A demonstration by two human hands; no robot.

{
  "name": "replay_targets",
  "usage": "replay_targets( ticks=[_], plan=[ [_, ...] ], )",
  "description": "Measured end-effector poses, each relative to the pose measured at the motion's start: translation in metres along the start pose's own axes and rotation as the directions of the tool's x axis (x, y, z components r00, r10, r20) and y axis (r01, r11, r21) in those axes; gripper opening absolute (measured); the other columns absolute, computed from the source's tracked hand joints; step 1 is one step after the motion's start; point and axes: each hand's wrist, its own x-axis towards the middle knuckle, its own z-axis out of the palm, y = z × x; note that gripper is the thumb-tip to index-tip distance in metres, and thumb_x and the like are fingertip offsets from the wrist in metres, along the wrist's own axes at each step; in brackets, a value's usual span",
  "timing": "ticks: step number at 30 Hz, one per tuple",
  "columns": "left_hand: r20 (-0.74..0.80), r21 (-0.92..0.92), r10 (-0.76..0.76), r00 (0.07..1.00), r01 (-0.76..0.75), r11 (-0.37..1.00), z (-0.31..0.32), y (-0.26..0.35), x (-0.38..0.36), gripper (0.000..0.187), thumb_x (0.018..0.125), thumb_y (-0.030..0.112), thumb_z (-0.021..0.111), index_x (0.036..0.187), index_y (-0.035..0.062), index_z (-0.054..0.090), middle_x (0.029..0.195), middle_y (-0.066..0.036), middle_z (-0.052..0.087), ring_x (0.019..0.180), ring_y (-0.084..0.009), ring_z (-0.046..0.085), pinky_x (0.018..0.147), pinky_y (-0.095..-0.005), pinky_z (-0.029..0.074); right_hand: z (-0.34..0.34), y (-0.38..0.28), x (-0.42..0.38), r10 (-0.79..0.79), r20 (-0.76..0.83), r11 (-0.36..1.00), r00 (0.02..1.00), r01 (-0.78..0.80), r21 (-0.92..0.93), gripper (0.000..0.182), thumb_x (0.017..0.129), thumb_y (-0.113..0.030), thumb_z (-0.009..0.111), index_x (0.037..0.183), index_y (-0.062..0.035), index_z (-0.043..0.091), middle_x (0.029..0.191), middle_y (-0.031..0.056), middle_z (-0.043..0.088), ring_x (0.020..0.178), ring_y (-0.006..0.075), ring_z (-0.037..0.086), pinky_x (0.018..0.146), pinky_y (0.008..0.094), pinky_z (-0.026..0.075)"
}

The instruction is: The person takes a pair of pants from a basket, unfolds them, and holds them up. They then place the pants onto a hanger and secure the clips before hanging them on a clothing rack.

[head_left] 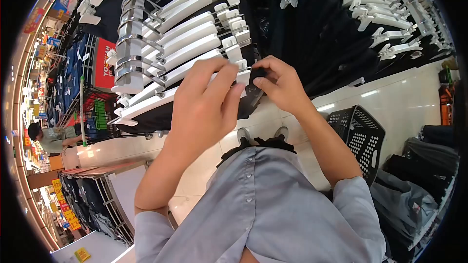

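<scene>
A row of white clip hangers with dark garments hangs on a rack before me. My left hand pinches the white clip at the end of the nearest hanger. My right hand grips the dark garment at that same clip, thumb and fingers closed on the fabric. Both hands meet at the clip, in front of my light blue shirt.
A black plastic basket stands on the pale tiled floor at my right. More hangers with dark clothes fill the rack at upper right. Folded garments lie on a shelf at right. Another person stands far left by a green cart.
</scene>
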Motion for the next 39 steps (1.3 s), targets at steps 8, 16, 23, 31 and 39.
replay_targets(
  ticks=[8,16,23,31,39],
  plan=[
    [0.514,0.210,-0.304,0.802,0.226,0.951,0.012,-0.001,0.030,0.029,0.079,0.014,0.070,0.100,-0.0043,0.064,0.078,-0.020,0.064,0.072,-0.0343,0.063,0.067,-0.0380,0.048,0.003,0.009,-0.010,-0.072,-0.066,0.994,0.995,0.078,0.082,0.016,0.078,0.003,0.067,0.092,0.0035,0.063,0.081,0.0088,0.063,0.072,0.0158,0.059,0.065,0.0281,0.047],
    [0.424,0.085,-0.272,0.864,0.261,0.962,0.012,0.002,0.022,0.026,0.076,0.009,0.073,0.095,-0.0067,0.066,0.079,-0.020,0.065,0.069,-0.0293,0.065,0.064,-0.0350,0.049,-0.008,-0.007,-0.013,-0.257,-0.101,0.965,0.961,0.260,0.020,0.017,0.073,0.004,0.068,0.088,0.0034,0.062,0.081,0.0145,0.062,0.073,0.0275,0.061,0.066,0.0321,0.048],
    [0.362,-0.014,-0.214,0.907,0.235,0.972,0.012,0.002,0.020,0.024,0.076,0.016,0.073,0.091,-0.0022,0.067,0.073,-0.017,0.063,0.064,-0.0333,0.060,0.059,-0.0383,0.046,-0.014,-0.013,-0.015,-0.273,-0.080,0.962,0.959,0.275,0.004,0.018,0.071,0.005,0.069,0.088,0.0048,0.062,0.079,0.0134,0.062,0.070,0.0242,0.059,0.065,0.0307,0.047],
    [0.392,0.063,-0.242,0.888,0.236,0.970,0.010,0.010,0.020,0.029,0.080,0.016,0.073,0.098,-0.0050,0.066,0.079,-0.021,0.066,0.069,-0.0300,0.064,0.065,-0.0352,0.050,-0.010,-0.018,-0.022,-0.201,-0.117,0.974,0.972,0.211,0.077,0.014,0.073,0.005,0.068,0.086,0.0042,0.063,0.079,0.0102,0.062,0.068,0.0185,0.058,0.062,0.0281,0.045],
    [0.128,0.123,-0.085,0.988,0.069,0.990,0.001,0.016,-0.005,0.035,0.080,0.009,0.071,0.112,-0.0028,0.062,0.101,-0.019,0.067,0.092,-0.0343,0.066,0.080,-0.0360,0.051,-0.003,-0.019,-0.018,-0.085,-0.190,0.981,0.978,0.115,0.154,0.012,0.074,0.004,0.066,0.086,0.0030,0.064,0.079,0.0104,0.062,0.070,0.0197,0.061,0.064,0.0282,0.046]
  ],
)
